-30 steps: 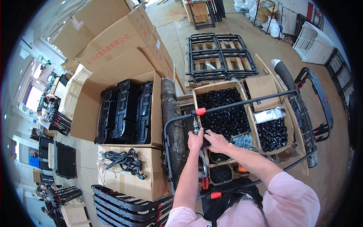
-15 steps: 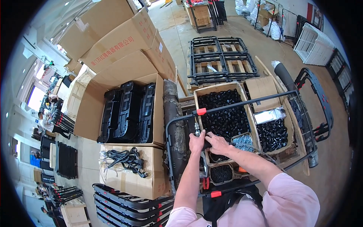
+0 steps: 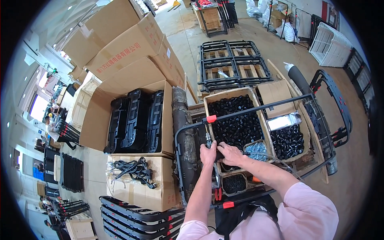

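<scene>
I have the power driver in both hands, the fingers of my left hand wrapped round it and those of my right hand closed on its dark rear. It sits near the desk's left edge, just beside the tray of black caps. The black frame spans the desk, a red clip on its far bar just beyond the driver.
</scene>
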`<state>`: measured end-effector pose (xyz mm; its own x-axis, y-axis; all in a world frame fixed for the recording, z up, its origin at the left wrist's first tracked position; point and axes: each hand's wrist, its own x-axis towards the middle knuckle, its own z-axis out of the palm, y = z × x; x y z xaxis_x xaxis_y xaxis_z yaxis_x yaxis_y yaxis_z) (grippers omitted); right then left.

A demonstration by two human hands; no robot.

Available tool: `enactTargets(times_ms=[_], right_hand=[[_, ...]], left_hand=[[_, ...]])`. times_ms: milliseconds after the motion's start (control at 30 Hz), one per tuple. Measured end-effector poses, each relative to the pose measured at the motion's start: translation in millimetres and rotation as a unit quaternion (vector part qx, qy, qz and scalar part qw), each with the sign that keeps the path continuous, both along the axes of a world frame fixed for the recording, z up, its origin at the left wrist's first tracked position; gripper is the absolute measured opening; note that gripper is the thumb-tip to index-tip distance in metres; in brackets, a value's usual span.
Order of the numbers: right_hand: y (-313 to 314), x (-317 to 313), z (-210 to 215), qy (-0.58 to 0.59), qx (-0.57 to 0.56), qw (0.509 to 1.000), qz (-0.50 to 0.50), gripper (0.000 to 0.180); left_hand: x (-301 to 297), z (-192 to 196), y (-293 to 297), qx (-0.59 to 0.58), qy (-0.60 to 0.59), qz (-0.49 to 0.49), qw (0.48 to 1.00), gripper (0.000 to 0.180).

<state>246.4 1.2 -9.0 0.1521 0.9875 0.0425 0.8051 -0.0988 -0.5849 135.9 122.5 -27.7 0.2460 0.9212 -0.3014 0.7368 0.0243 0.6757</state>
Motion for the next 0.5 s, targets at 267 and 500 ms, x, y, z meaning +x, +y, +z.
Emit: enactTargets(times_ms=[267, 500], right_hand=[[-19, 14, 6, -0.023, -0.019, 0.999, -0.035, 0.077], [-21, 30, 8, -0.013, -0.047, 0.998, -0.029, 0.078]], left_hand=[[16, 12, -21, 0.072, 0.017, -0.037, 0.997, 0.068], [29, 19, -26, 0.08, 0.032, -0.04, 0.995, 0.066]])
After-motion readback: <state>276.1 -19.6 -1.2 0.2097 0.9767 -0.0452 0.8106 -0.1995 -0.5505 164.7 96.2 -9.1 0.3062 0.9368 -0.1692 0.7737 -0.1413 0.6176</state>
